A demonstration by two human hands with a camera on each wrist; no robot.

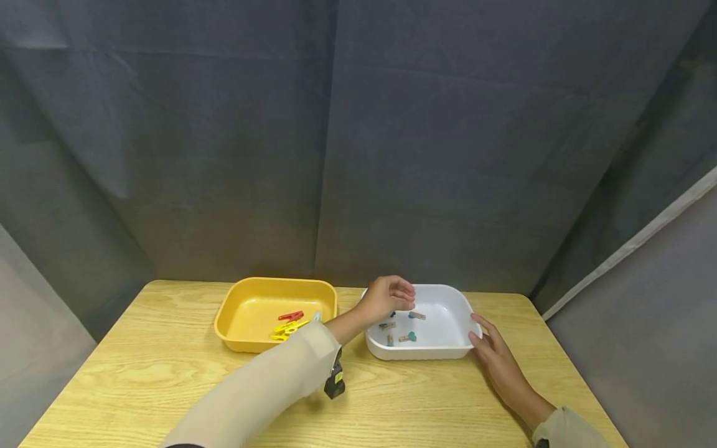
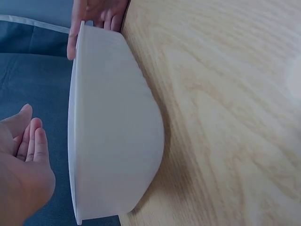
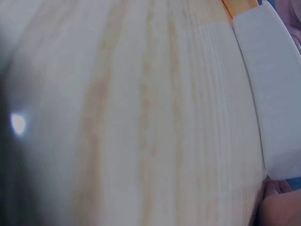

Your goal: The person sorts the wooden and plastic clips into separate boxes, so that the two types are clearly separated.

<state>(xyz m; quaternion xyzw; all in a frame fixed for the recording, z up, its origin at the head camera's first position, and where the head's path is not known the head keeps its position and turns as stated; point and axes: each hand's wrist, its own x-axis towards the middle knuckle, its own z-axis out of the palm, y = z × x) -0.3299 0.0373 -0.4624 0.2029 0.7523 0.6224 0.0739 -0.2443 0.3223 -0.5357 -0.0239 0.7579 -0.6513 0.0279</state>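
Observation:
My left hand (image 1: 386, 295) hovers over the left side of a white plastic tub (image 1: 448, 353), fingers loosely curled toward the thumb. In the left wrist view nothing shows between its fingers. At the tub's right end my right hand (image 1: 498, 361) holds the rim, with thumb and fingers on the edge. Inside the tub lie several small wooden clothespins with coloured decorations, among them one with a teal piece (image 1: 411, 336) and one with a blue end (image 1: 417, 315). The left hand partly covers the tub's back left corner.
Left of the white tub stands a yellow tub (image 1: 241, 345) holding a red clothespin (image 1: 291, 316) and several yellow clothespins (image 1: 287, 330), partly behind the left sleeve (image 1: 269, 386). Both tubs stand near the back of the wooden table (image 1: 392, 404). Grey curtains (image 1: 448, 155) hang behind.

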